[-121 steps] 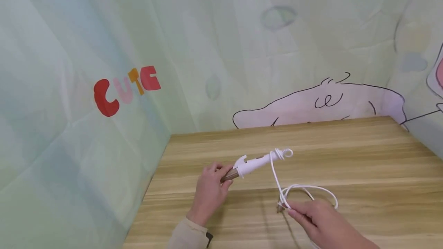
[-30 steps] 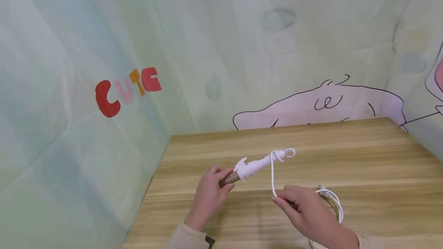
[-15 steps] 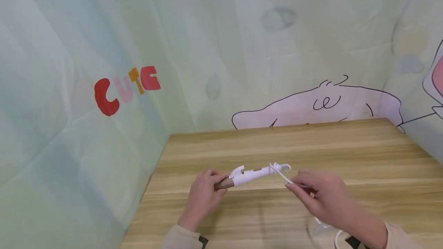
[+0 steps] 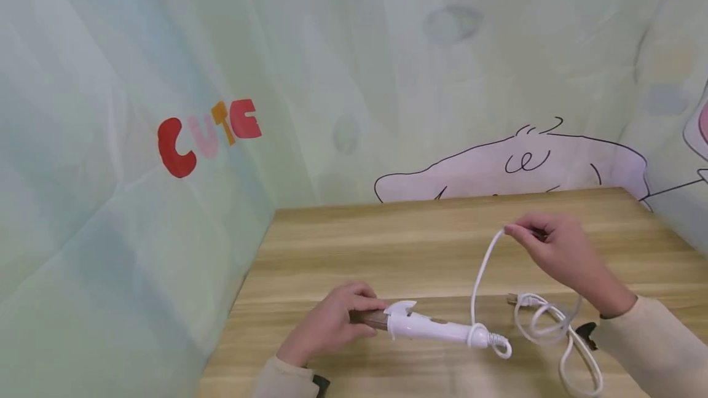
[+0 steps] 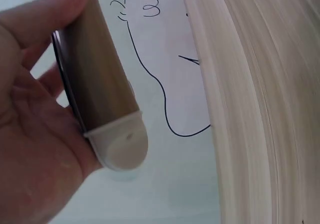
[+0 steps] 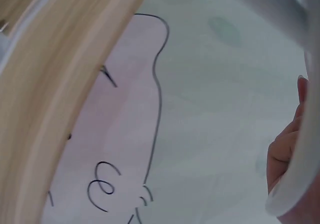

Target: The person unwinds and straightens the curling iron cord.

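Note:
A curling iron with a white handle [image 4: 428,328] and a brown barrel [image 4: 369,319] lies across the lower middle of the head view. My left hand [image 4: 332,327] grips the barrel, thumb and fingers on either side; the left wrist view shows the barrel's white end cap [image 5: 120,141] near the palm. To the right and farther back, my right hand [image 4: 564,253] pinches the white cord [image 4: 482,275], which rises from a turn round the handle's end. Beyond this hand the cord hangs in loose loops [image 4: 581,349], with the plug [image 4: 520,300] below the hand.
A wood-grain table [image 4: 387,244] lies beneath the hands. Behind it and along the left side hangs a pale green cloth [image 4: 332,78] with printed letters and a drawn animal. A blurred white band [image 6: 302,169] crosses the right side of the right wrist view.
My right hand has drawn the cord up, back and to the right. The curling iron has come lower and nearer, its handle end swung down, with my left hand still gripping the barrel.

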{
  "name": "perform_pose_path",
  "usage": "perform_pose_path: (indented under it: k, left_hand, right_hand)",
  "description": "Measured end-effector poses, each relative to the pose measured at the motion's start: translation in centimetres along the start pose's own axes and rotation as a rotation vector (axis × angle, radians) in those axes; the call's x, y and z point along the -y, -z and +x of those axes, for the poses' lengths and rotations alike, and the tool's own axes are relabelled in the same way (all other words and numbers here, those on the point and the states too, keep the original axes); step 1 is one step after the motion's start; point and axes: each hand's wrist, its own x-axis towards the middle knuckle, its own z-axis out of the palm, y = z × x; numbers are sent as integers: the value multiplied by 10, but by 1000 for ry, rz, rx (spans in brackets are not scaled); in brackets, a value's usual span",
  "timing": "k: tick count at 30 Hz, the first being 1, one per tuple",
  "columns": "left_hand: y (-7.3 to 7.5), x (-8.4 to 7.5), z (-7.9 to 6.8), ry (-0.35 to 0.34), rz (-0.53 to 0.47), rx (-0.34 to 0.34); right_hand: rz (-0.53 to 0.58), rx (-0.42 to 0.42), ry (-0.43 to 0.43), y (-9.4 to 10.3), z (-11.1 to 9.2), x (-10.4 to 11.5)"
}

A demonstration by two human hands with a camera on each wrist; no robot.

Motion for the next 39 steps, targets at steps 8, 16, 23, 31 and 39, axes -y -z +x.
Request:
perform_pose_path:
  k: [8, 16, 23, 31, 39]
  left_hand:
    - [5, 3, -2, -84, -316, -35]
    - [8, -3, 4, 30, -325, -228]
    - [10, -8, 11, 165, -233, -309]
    - [7, -10, 13, 173, -173, -326]
    - [1, -7, 16, 185, -100, -331]
  right_hand:
    - [-44, 11, -98, -21, -13, -20]
    - [42, 245, -51, -53, -38, -26]
    - [85, 448, 17, -71, -52, -15]
    - [61, 452, 118, -80, -58, 11]
    - [408, 114, 9, -90, -42, 48]
